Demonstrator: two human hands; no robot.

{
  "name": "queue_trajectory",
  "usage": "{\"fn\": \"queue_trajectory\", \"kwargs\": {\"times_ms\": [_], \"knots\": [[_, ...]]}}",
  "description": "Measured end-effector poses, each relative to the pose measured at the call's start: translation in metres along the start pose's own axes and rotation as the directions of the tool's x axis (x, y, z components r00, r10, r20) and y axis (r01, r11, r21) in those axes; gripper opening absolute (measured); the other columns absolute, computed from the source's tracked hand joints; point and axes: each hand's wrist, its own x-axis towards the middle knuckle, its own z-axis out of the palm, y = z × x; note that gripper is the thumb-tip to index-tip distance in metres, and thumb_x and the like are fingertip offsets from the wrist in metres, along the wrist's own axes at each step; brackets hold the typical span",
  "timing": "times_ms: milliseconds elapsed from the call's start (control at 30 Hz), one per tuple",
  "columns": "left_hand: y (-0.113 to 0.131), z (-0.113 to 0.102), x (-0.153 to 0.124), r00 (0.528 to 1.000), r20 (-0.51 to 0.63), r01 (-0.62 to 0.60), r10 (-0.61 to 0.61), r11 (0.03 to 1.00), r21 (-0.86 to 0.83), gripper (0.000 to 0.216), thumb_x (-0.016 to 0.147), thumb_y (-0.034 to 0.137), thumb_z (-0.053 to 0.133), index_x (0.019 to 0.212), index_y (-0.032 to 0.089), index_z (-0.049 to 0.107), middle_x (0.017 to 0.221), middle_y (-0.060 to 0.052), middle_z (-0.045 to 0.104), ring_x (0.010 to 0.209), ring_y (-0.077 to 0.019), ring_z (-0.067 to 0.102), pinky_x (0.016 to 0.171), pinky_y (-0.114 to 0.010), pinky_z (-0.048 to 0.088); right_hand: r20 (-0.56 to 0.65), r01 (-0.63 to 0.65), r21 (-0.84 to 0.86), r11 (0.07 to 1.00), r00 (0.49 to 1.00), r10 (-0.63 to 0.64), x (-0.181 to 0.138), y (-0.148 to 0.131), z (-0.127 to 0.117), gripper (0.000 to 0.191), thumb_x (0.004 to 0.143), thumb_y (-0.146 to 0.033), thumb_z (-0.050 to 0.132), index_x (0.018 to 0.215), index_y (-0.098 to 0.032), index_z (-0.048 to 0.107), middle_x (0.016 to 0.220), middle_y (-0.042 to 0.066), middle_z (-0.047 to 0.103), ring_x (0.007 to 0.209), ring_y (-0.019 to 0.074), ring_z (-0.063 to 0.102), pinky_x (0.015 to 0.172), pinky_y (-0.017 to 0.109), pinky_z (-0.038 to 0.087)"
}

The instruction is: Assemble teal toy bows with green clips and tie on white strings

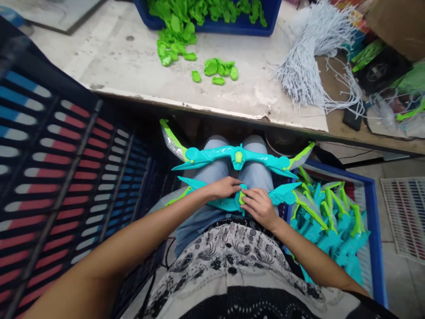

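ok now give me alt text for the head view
A seated person's left hand and right hand touch the middle of a turquoise-and-green plastic bow, with a second bow across their knees. Ahead, a worktable holds green plastic pieces, a blue bin and white cords; at right, a blue crate holds similar pieces.

Head view looks down, apparently near the hands.

Your tabletop receives soft, bright light, while below its edge you have deep shadow. Small glare shines on the upper turquoise piece. Toward the borders, your left forearm looks stretched and details become slightly blurred.
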Motion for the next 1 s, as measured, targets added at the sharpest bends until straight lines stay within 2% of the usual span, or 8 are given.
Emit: {"fn": "queue_trajectory", "kwargs": {"times_ms": [167,300,467,600,700,833,900,1000], "knots": [[-0.005,0.001,0.000,0.997,0.048,-0.059,0.060,0.998,-0.031,0.048,0.083,0.049,0.048,0.108,0.009,0.062,0.080,-0.003,0.059,0.072,-0.0150,0.048,0.062,-0.023,0.036,-0.081,-0.037,-0.012,0.999,0.996,0.036,-0.003,-0.001,0.006,0.017,0.090,-0.029,0.058,0.101,-0.025,0.070,0.116,0.007,0.069,0.107,0.0266,0.057,0.087,0.047,0.048],[-0.010,0.005,0.002,0.988,0.010,-0.153,0.153,0.985,0.080,0.053,0.076,0.053,0.056,0.107,0.010,0.060,0.089,-0.005,0.062,0.080,-0.0184,0.052,0.066,-0.024,0.038,-0.080,-0.278,0.088,0.956,0.955,0.285,-0.004,-0.006,0.007,0.014,0.086,-0.033,0.063,0.096,-0.027,0.070,0.118,0.008,0.064,0.112,0.0268,0.056,0.093,0.048,0.046],[-0.007,0.008,0.005,0.991,-0.063,-0.106,0.119,0.978,0.181,0.046,0.075,0.043,0.059,0.108,0.010,0.061,0.083,-0.004,0.062,0.075,-0.0184,0.055,0.062,-0.025,0.038,0.094,-0.530,0.077,0.845,0.847,0.523,0.011,-0.009,0.010,0.052,0.075,-0.034,0.072,0.123,-0.024,0.056,0.109,0.008,0.068,0.103,0.0279,0.060,0.090,0.047,0.045],[0.002,0.017,-0.006,0.989,-0.118,-0.046,0.086,0.952,0.301,0.045,0.080,0.039,0.058,0.118,0.014,0.059,0.090,-0.006,0.066,0.081,-0.0219,0.060,0.068,-0.028,0.043,0.232,-0.499,-0.019,0.867,0.841,0.489,0.021,-0.007,0.000,0.058,0.076,-0.034,0.071,0.131,-0.025,0.053,0.107,0.007,0.069,0.101,0.0290,0.060,0.087,0.048,0.045],[0.004,0.038,-0.027,0.947,-0.291,0.020,0.139,0.875,0.484,0.047,0.090,0.035,0.048,0.132,0.014,0.048,0.108,-0.013,0.066,0.097,-0.0274,0.061,0.081,-0.035,0.046,0.283,-0.374,0.019,0.927,0.891,0.354,0.040,0.004,-0.023,0.052,0.079,-0.037,0.068,0.127,-0.024,0.058,0.104,0.006,0.070,0.096,0.0256,0.063,0.083,0.042,0.049],[-0.005,0.065,-0.049,0.901,-0.280,-0.053,0.331,0.725,0.687,0.057,0.086,0.014,0.043,0.142,0.012,0.034,0.137,-0.020,0.048,0.117,-0.0302,0.052,0.097,-0.044,0.042,-0.036,-0.168,-0.061,0.984,0.985,0.166,0.119,0.032,-0.062,0.027,0.091,-0.029,0.048,0.107,-0.022,0.068,0.107,0.008,0.070,0.102,0.0240,0.060,0.094,0.040,0.045],[-0.006,0.068,-0.051,0.919,-0.224,-0.064,0.323,0.686,0.725,0.067,0.083,0.016,0.048,0.146,0.012,0.026,0.138,-0.022,0.046,0.116,-0.0322,0.052,0.097,-0.048,0.042,-0.186,-0.159,-0.185,0.970,0.975,0.125,0.181,0.049,-0.076,0.031,0.093,-0.024,0.041,0.108,-0.019,0.068,0.109,0.010,0.068,0.105,0.0255,0.057,0.099,0.043,0.041],[0.002,0.059,-0.045,0.959,-0.163,-0.034,0.232,0.666,0.745,0.085,0.077,0.030,0.064,0.147,0.010,0.022,0.127,-0.022,0.052,0.113,-0.0353,0.053,0.092,-0.049,0.045,-0.203,-0.206,-0.287,0.935,0.968,0.150,0.274,0.071,-0.080,0.035,0.089,-0.019,0.044,0.119,-0.014,0.062,0.127,0.012,0.061,0.118,0.0279,0.048,0.103,0.044,0.036]]}}
